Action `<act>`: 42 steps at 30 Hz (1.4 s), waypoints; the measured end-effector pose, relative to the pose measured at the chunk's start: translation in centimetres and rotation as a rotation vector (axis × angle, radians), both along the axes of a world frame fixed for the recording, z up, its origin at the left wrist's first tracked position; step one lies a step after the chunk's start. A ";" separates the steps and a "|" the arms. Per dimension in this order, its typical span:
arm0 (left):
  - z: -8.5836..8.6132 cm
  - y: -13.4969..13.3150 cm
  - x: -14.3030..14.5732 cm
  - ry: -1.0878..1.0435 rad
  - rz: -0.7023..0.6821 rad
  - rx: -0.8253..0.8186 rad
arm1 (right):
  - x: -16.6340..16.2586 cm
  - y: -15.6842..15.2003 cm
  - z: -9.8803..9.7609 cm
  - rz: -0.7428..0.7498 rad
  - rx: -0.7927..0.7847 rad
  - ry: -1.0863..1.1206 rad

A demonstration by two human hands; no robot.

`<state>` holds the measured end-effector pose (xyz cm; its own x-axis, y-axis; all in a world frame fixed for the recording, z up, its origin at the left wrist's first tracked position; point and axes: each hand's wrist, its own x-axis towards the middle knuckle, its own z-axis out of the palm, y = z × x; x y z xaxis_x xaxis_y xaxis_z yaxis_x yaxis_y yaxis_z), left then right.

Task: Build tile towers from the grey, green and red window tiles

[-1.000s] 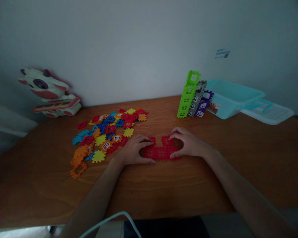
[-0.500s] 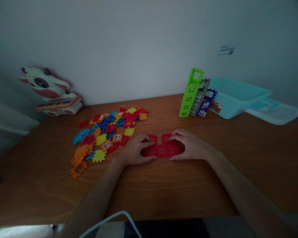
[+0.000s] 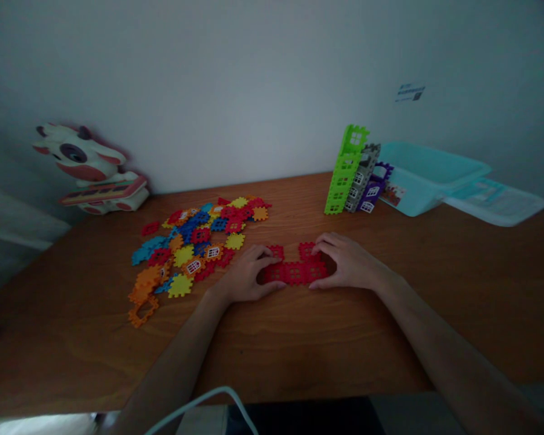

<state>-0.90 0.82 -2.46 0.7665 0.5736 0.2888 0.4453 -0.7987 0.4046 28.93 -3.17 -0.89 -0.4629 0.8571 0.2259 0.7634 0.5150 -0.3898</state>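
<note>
A flat piece of joined red interlocking tiles lies on the wooden table between my hands. My left hand curls round its left end, thumb below and fingers on top. My right hand grips its right end the same way. Both hands rest on the table.
A heap of loose coloured tiles lies to the left. Green, grey and purple tile towers lean at the back beside a turquoise bin and its lid. A toy cow stands back left. A pale cable crosses the near edge.
My hands have drawn slightly closer round the red piece, which looks a little more raised at its far side. The view has shifted slightly.
</note>
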 end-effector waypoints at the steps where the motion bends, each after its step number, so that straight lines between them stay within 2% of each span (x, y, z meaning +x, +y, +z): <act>1: 0.0 0.0 0.0 -0.001 0.000 -0.001 | -0.1 0.0 0.0 0.012 0.001 0.015; 8: 0.1 0.2 0.1 -0.001 -0.017 0.000 | -0.6 -0.2 -0.1 0.074 0.008 0.007; 22: 0.1 -0.1 0.2 0.001 -0.005 0.003 | -0.7 -0.1 0.0 0.029 -0.066 0.040; 33: 0.4 -0.2 0.3 0.032 0.001 0.018 | -1.2 0.0 0.7 -0.019 -0.102 -0.047; 42: 0.6 -0.4 0.0 0.061 0.022 0.067 | -0.4 0.2 -0.3 -0.003 -0.160 0.063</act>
